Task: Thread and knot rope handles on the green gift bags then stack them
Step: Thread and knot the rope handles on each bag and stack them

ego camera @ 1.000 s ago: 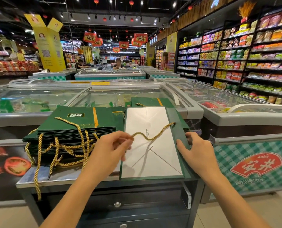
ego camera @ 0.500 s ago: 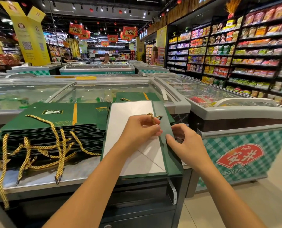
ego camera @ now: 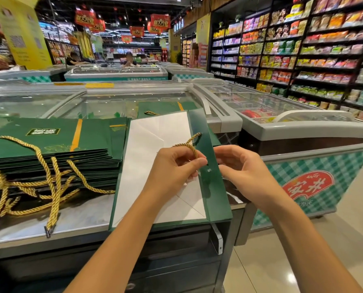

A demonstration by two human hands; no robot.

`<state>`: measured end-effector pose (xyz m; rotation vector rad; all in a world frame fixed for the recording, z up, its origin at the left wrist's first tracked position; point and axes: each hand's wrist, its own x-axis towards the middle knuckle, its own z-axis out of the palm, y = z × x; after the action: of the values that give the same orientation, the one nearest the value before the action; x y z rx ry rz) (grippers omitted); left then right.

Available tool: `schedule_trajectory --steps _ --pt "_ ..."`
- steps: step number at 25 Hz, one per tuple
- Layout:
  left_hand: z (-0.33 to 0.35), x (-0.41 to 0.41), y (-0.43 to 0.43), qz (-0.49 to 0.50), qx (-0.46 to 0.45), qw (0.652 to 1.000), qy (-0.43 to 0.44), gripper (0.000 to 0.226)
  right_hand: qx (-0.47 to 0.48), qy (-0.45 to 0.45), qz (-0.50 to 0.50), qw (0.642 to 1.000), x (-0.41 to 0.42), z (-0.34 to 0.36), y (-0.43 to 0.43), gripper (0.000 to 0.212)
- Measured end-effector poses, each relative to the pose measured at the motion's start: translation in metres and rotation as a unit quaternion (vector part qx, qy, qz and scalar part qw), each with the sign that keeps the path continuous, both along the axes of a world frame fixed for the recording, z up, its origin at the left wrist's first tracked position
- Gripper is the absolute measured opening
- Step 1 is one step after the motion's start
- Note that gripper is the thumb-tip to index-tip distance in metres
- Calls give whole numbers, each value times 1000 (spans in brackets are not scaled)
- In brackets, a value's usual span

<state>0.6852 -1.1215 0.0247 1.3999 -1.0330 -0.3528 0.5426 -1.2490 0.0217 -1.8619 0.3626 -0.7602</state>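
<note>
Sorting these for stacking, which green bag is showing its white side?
The bag beneath the left hand, right of the stack; the stacked bags show only green printed fronts.

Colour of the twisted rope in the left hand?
Gold twisted rope handle, pinched by the left hand; head view.

Single view only: wide-angle camera worn on person's head, facing forward and down. Both forearms enter from bottom edge; left hand [ego camera: 174, 168] and right hand [ego camera: 242, 168] sit near frame centre, close to lens. Near lower left filled by tabletop [ego camera: 81, 220]. Beyond it, chest freezers [ego camera: 282, 130] spread across middle distance. Far right, stocked shelves [ego camera: 324, 39] recede into distance. Straight edges bow toward frame borders. Top strip shows store ceiling [ego camera: 134, 3], far.
</note>
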Motion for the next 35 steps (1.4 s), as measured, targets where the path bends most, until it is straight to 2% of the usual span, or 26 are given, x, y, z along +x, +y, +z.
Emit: schedule_trajectory --steps 9,20,27,32,35 --pt "-4 0 1 -17 22 999 -31 3 -15 24 9 1000 -2 1 1 39" --pt "-7 0 -4 14 26 996 -81 12 -40 42 35 998 -3 4 4 45" --pt "-5 1 -5 53 43 991 -115 14 -98 31 -2 995 0 -4 1 46" --pt "-3 2 -6 94 38 992 -72 25 -124 28 -38 991 -4 -2 -2 49" --pt "-5 3 -6 90 47 993 -62 29 -99 -17 -72 992 -4 -4 -2 46"
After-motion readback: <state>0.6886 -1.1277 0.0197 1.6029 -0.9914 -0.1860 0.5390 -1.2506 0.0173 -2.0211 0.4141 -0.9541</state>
